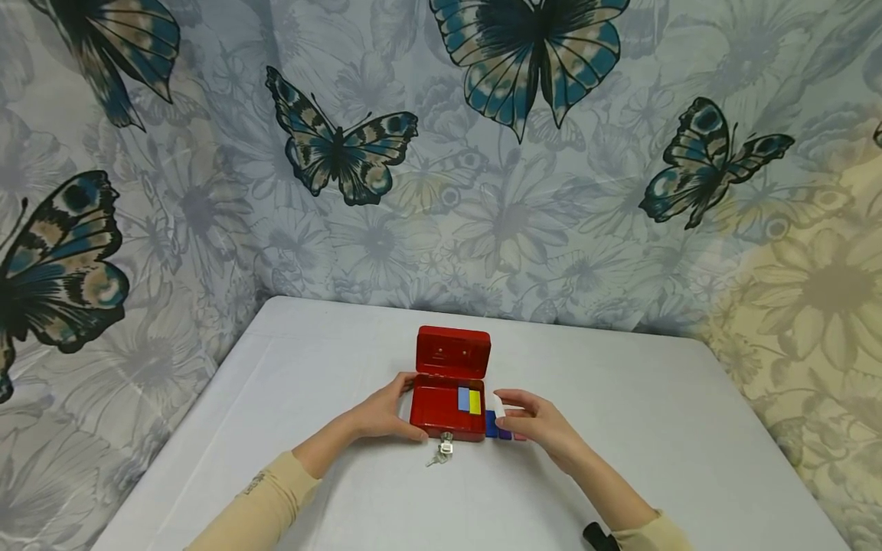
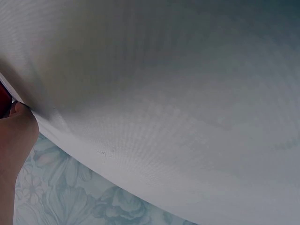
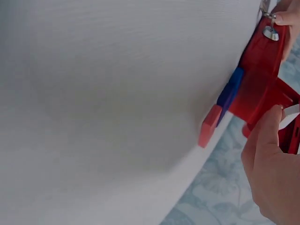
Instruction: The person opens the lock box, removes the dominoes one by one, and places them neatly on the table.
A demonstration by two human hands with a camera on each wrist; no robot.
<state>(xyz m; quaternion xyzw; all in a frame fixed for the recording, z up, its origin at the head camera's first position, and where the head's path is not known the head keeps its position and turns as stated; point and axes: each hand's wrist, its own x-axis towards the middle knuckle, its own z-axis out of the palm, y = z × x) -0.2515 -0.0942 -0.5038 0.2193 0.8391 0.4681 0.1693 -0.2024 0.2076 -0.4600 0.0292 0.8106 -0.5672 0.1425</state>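
Note:
A red metal cash box (image 1: 434, 409) stands on the table with its lid (image 1: 452, 352) raised at the back. My left hand (image 1: 386, 409) grips its left side, thumb near the front corner and fingers towards the back. Inside, at the right, a light blue block (image 1: 464, 399) lies beside a yellow block (image 1: 475, 402). My right hand (image 1: 540, 425) pinches a white block (image 1: 499, 406) just right of the box. Below that hand are a blue block (image 1: 491, 425), a purple-blue block (image 1: 505, 435) and a pink block (image 3: 209, 125), beside the box's right wall.
A silver lock (image 1: 446, 444) with keys (image 1: 434, 462) hangs at the box's front. The white table (image 1: 310, 337) meets patterned fabric walls (image 1: 496, 229) with butterflies. Near the right sleeve a dark object (image 1: 598, 536) shows at the lower edge.

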